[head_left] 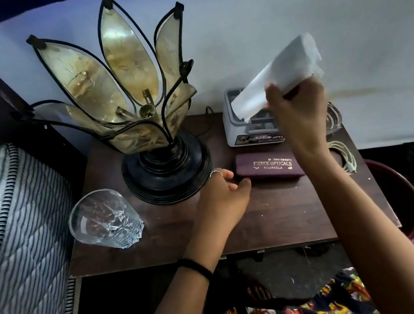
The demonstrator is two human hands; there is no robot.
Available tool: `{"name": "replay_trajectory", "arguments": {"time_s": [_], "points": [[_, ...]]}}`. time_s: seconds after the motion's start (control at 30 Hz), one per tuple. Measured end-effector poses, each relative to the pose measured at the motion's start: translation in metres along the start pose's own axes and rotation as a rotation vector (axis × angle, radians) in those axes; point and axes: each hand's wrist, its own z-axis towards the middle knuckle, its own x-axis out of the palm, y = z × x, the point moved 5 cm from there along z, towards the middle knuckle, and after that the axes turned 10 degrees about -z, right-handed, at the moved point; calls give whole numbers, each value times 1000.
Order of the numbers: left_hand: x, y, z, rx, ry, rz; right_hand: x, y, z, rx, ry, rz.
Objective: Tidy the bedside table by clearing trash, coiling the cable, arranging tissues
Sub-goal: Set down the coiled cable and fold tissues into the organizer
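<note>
A white folded stack of paper tissues (279,74) is being held up at an angle above the back right of the dark wooden bedside table (275,216), its lower end dipping toward the grey-white plastic organiser box (243,127) standing against the wall. The stack is being pinched near its middle by the right hand (298,114), fingers and thumb curled round it. The tissues are looking soft, limp and slightly motion-blurred at the raised end, with no crumpling seen. A likely risk is being judged here: loose sheets may be shed or bent if the stack is being pushed into the box off-line, and the box may be nudged backward. The left hand (222,194) is being rested on the tabletop with fingers loosely curled, holding nothing, just beside a maroon spectacle case with gold lettering (268,165). A pale coiled cable (343,153) is lying at the right edge. A petal-shaped lamp on a black round base (139,97) and a cut-glass tumbler (103,219) are standing to the left.
</note>
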Motion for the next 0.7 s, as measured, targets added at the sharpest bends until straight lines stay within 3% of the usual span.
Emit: {"name": "replay_trajectory", "arguments": {"time_s": [0.17,0.37,0.7], "points": [[-5,5,3,-7,-24,39,26,3,17,-18,-55,-107],[-5,-1,1,-10,-30,61,51,1,10,-77,-5,-240],[4,-11,-1,-27,-17,77,69,-10,0,137,81,-392]]}}
